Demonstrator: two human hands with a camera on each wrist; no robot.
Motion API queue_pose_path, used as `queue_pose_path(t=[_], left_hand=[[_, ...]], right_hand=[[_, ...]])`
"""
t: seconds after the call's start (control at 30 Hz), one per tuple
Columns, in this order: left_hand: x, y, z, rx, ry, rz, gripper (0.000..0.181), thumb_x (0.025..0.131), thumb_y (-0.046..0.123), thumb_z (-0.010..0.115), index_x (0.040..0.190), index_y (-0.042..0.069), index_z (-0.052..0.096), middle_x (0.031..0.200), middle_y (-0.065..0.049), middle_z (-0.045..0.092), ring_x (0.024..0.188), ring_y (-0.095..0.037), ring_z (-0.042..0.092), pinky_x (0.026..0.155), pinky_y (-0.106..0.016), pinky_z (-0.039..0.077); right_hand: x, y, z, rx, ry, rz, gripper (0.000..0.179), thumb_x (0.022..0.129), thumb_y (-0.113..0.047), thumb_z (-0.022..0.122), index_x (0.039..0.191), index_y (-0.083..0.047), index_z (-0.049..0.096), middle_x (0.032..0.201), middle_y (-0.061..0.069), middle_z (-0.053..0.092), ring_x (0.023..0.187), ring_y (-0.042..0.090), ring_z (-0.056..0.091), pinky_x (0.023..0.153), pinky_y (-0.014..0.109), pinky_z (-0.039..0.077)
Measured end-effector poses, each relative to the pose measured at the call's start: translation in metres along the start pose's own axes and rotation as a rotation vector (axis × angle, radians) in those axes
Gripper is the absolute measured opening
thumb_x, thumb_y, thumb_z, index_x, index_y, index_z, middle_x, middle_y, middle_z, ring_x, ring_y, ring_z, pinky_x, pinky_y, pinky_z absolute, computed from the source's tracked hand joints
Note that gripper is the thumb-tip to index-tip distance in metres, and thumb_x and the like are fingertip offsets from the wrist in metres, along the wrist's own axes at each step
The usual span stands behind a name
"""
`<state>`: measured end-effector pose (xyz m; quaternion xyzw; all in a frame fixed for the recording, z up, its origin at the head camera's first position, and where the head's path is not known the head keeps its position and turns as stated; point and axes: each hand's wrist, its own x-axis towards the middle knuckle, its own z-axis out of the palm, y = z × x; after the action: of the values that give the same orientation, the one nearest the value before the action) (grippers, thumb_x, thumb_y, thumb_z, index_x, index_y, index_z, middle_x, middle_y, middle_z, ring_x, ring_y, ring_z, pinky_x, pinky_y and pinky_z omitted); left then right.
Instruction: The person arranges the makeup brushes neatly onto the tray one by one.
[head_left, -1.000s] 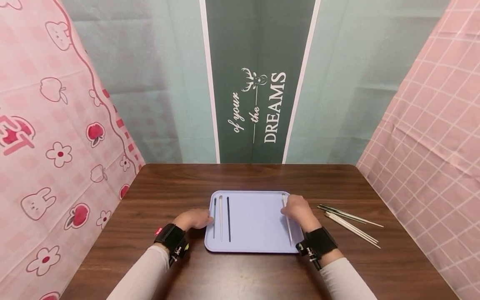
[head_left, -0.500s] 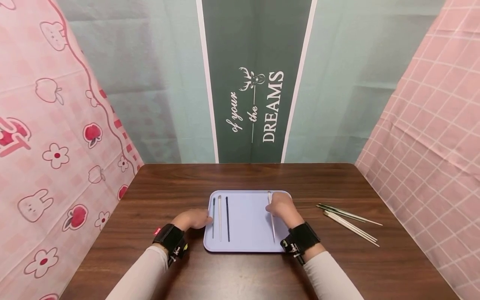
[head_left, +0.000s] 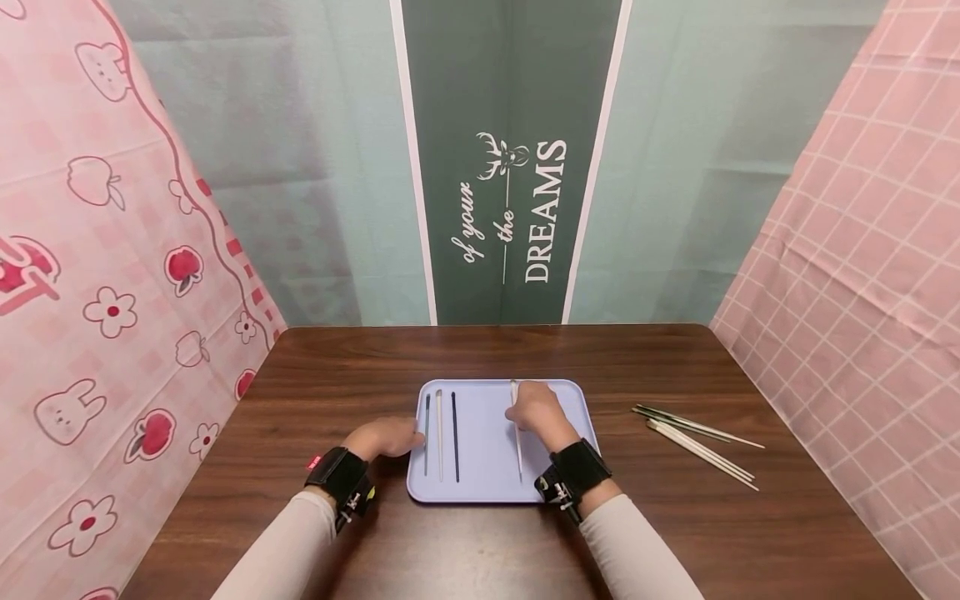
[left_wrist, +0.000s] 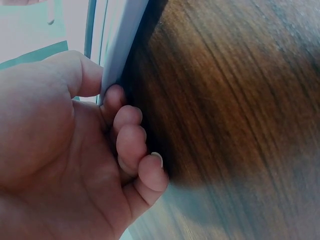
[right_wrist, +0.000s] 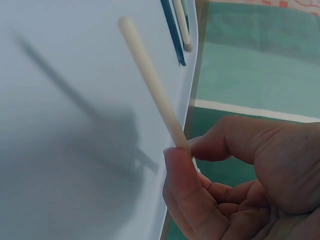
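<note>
A pale lavender tray (head_left: pixel 487 492) lies on the table. My left hand (head_left: pixel 386 437) grips its left rim; in the left wrist view the thumb is on the rim and the curled fingers lie against its outer side. My right hand (head_left: pixel 538 407) pinches a slender cream brush (right_wrist: pixel 150 82) between thumb and fingers, above the right-middle part of the tray. The brush casts a shadow on the tray, and its upper part is partly hidden by the fingers. Three thin brushes lie side by side near the tray's left: a grey-green brush (head_left: pixel 427 437), a cream brush (head_left: pixel 440 442) and a dark brush (head_left: pixel 455 442).
Right of the tray, several loose thin sticks lie on the wooden table (head_left: pixel 480 550): green-and-pale sticks (head_left: pixel 693 425) and cream sticks (head_left: pixel 705 454). A green cloth (head_left: pixel 510 100) hangs behind the table, with pink cloths at both sides.
My right hand has carried the cream brush leftward from the tray's right edge toward its middle. The left hand stays on the rim, and the three lying brushes keep their places.
</note>
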<state>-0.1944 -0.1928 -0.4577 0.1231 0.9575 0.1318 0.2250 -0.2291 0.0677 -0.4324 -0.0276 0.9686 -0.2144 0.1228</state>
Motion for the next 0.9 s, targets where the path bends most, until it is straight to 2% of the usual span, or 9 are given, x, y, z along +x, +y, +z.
queue_pose_path(t=[0.17,0.4,0.6,0.8,0.9], left_hand=[[0.002,-0.002,0.000,0.007,-0.001,-0.001,0.028,0.100,0.020,0.051,0.110,-0.002,0.063,0.093,-0.012,0.058,0.085,-0.026,0.054,0.083,-0.043,0.045],[0.003,-0.003,0.002,-0.001,-0.005,-0.014,0.031,0.100,0.022,0.051,0.116,-0.003,0.063,0.094,-0.011,0.058,0.086,-0.025,0.055,0.083,-0.043,0.045],[0.003,-0.001,0.000,-0.001,-0.002,-0.018,0.028,0.100,0.022,0.051,0.112,-0.001,0.063,0.091,-0.010,0.058,0.084,-0.025,0.054,0.082,-0.042,0.045],[0.002,-0.001,0.000,0.003,-0.007,-0.030,0.029,0.100,0.022,0.051,0.114,-0.001,0.063,0.092,-0.010,0.058,0.085,-0.025,0.055,0.082,-0.042,0.045],[0.003,-0.002,0.001,-0.002,-0.009,-0.030,0.031,0.101,0.022,0.051,0.116,-0.002,0.062,0.094,-0.011,0.058,0.086,-0.026,0.055,0.083,-0.043,0.045]], right_hand=[[0.002,-0.007,0.005,0.020,-0.009,0.001,0.022,0.085,-0.017,0.074,0.073,-0.003,0.062,0.063,0.005,0.054,0.056,0.019,0.054,0.052,0.027,0.040],[0.002,-0.016,0.013,0.037,-0.004,-0.011,0.022,0.084,-0.015,0.074,0.070,-0.004,0.061,0.061,0.005,0.054,0.055,0.019,0.055,0.051,0.027,0.041],[0.002,-0.027,0.017,0.016,0.009,-0.031,0.021,0.083,-0.015,0.074,0.070,-0.005,0.059,0.063,0.005,0.055,0.057,0.019,0.055,0.052,0.027,0.041],[0.002,-0.038,0.020,0.053,-0.016,-0.019,0.020,0.084,-0.014,0.075,0.073,-0.003,0.062,0.059,0.004,0.054,0.053,0.017,0.053,0.050,0.026,0.040],[0.002,-0.042,0.023,0.049,-0.021,-0.022,0.022,0.085,-0.014,0.075,0.070,-0.004,0.061,0.057,0.002,0.054,0.051,0.016,0.053,0.049,0.025,0.039]])
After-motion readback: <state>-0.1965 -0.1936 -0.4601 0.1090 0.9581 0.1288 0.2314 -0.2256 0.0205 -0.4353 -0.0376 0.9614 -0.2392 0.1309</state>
